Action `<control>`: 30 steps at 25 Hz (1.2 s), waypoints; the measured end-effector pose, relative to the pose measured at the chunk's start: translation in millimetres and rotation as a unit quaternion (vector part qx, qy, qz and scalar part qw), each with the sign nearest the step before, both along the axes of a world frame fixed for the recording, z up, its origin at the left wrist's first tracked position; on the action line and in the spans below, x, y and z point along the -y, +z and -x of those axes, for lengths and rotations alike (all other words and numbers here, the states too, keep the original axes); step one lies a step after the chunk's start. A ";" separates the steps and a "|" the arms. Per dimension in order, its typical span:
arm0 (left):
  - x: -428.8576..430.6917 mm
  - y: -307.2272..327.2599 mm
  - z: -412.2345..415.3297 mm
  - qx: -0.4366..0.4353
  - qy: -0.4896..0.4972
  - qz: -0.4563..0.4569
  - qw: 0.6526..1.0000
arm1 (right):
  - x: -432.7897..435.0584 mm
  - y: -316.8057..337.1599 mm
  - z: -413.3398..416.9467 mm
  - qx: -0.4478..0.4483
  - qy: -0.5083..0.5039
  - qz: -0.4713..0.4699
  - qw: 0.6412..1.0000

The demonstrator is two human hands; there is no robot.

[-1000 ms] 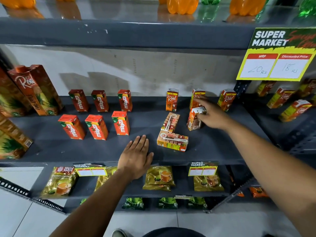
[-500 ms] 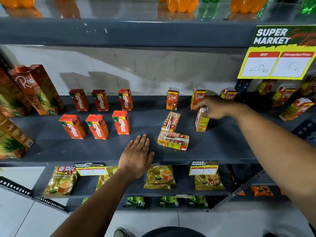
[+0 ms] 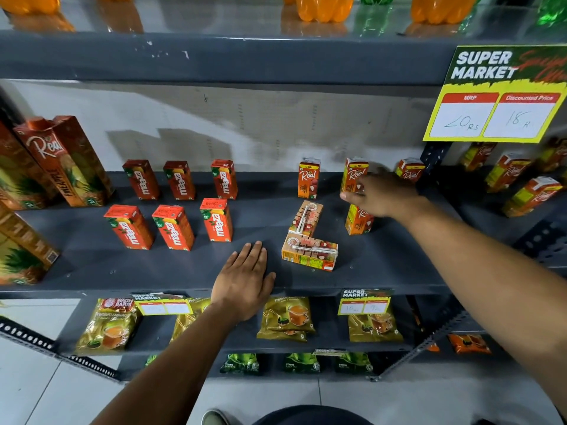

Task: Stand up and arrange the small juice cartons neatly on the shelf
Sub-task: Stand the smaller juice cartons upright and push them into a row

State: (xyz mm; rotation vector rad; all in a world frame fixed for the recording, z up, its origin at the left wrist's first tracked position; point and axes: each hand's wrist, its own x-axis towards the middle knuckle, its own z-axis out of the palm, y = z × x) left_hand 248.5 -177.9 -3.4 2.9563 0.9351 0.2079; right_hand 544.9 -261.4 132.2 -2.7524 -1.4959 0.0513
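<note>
On the grey middle shelf [image 3: 383, 268] three small Real juice cartons stand in a back row: one [image 3: 309, 179], a second [image 3: 353, 174] and a third [image 3: 410, 170]. In front of them a fourth Real carton [image 3: 359, 223] stands upright, and my right hand [image 3: 382, 194] is closed over its top. Two more Real cartons lie flat with their straws facing up, one [image 3: 306, 218] behind the other [image 3: 310, 252]. My left hand [image 3: 245, 280] lies flat and open on the shelf's front edge, holding nothing.
Several upright Maaza cartons [image 3: 216, 220] fill two rows at centre left. Tall Real pineapple cartons [image 3: 66, 161] stand at far left. More small cartons [image 3: 532, 196] sit on the neighbouring shelf at right. A yellow price sign [image 3: 494, 118] hangs top right; tea packets [image 3: 287, 317] lie below.
My right hand turned the tilted carton upright and set it down on the shelf in front of the back row. The left hand stayed put.
</note>
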 end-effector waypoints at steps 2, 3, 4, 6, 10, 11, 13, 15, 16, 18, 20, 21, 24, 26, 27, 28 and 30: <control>0.1 -0.4 -0.1 -0.002 0.000 -0.001 1.000 | 8.2 4.3 16.3 0.056 0.083 -0.114 0.988; 0.2 -0.3 -0.4 0.000 0.000 -0.002 1.000 | 13.0 5.9 27.9 0.040 0.129 -0.144 0.980; 0.1 0.1 -0.5 0.002 0.001 -0.002 1.000 | 17.6 5.5 40.8 -0.007 0.163 -0.131 0.978; 0.0 0.2 -0.2 0.000 0.000 -0.001 1.000 | 23.8 -8.4 67.9 -0.101 0.169 0.015 0.980; 0.2 -0.4 0.1 -0.001 0.000 -0.001 1.000 | 33.8 -45.6 84.9 -0.140 0.117 0.083 0.980; -0.2 -0.8 0.5 -0.002 0.000 0.000 1.000 | 38.2 -45.1 82.1 -0.159 0.109 0.048 0.980; -1.4 -2.0 0.7 -0.008 0.000 -0.002 1.000 | 51.1 -35.9 69.3 -0.189 0.101 -0.005 0.977; -1.6 -2.5 -0.5 -0.009 0.000 -0.006 1.000 | 68.8 -17.0 48.6 -0.201 0.101 -0.030 0.974; -1.4 -2.4 -0.8 -0.008 -0.001 -0.007 1.000 | 77.5 -7.1 36.6 -0.200 0.099 -0.030 0.974; -1.2 -1.3 -0.3 -0.009 0.001 -0.004 1.000 | 89.7 7.0 9.8 -0.178 0.085 -0.021 0.980; 0.4 2.2 -3.5 -0.012 0.008 0.012 1.000 | 95.4 10.3 -19.3 -0.129 0.064 -0.025 0.989; 2.8 4.9 -9.2 -0.005 0.013 0.024 1.000 | 96.6 9.1 -33.6 -0.104 0.052 -0.035 0.993; 16.2 10.3 -35.2 0.043 0.036 0.050 0.997 | 94.5 2.2 -64.4 -0.089 0.029 -0.089 0.992; 22.4 6.2 -44.9 0.035 0.052 0.049 0.997 | 91.0 -3.2 -72.3 -0.096 0.031 -0.116 0.988; 23.7 2.6 -46.1 0.023 0.053 0.039 0.998 | 90.7 -6.5 -74.2 -0.091 0.040 -0.120 0.988; 24.1 0.2 -45.6 0.016 0.053 0.032 0.998 | 91.7 -9.8 -75.6 -0.083 0.052 -0.117 0.988; 22.9 -2.0 -43.8 0.015 0.051 0.029 0.998 | 95.9 -13.6 -80.0 -0.073 0.068 -0.097 0.990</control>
